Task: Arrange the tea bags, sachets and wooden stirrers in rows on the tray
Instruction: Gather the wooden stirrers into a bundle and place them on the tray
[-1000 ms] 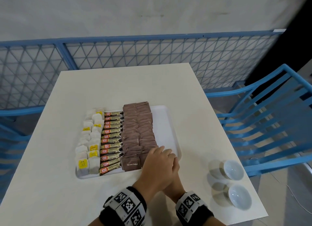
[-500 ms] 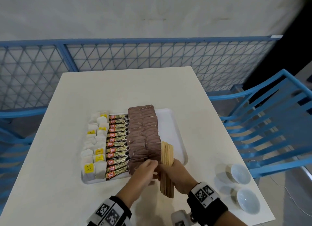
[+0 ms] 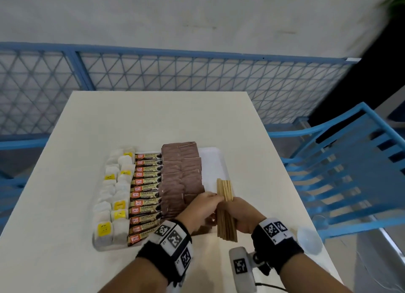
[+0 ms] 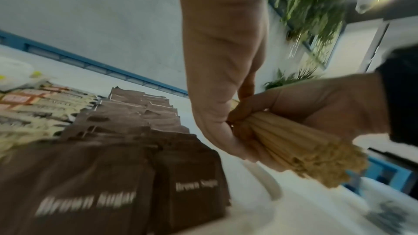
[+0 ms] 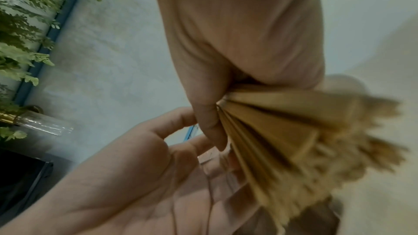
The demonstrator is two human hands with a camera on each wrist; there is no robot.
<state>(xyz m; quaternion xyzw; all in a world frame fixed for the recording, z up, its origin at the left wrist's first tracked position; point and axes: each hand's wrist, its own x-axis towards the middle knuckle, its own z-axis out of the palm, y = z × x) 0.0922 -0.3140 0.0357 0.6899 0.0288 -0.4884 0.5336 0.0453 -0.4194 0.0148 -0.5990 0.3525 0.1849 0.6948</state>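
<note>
head: both hands (image 3: 219, 207) grip stirrers (image 3: 226, 226) over tray's (image 3: 215, 163) bare right strip (near edge).

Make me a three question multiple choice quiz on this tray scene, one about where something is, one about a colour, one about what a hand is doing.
1. Where on the white rectangular tray do the white tea bags with yellow tags lie?
A. leftmost rows
B. rightmost rows
C. the middle

2. What colour are the square sugar sachets printed "Brown Sugar"?
A. white
B. brown
C. blue

3. What is the right hand doing?
A. resting flat on the table
B. gripping the bundle of wooden stirrers
C. lifting a bowl

Answers:
1 A: the tea bags sit left of the coffee granule stick sachets.
2 B: both the head and left wrist views show brown packets.
3 B: its fingers curl round the bundle, while the left hand pinches at it.
</note>
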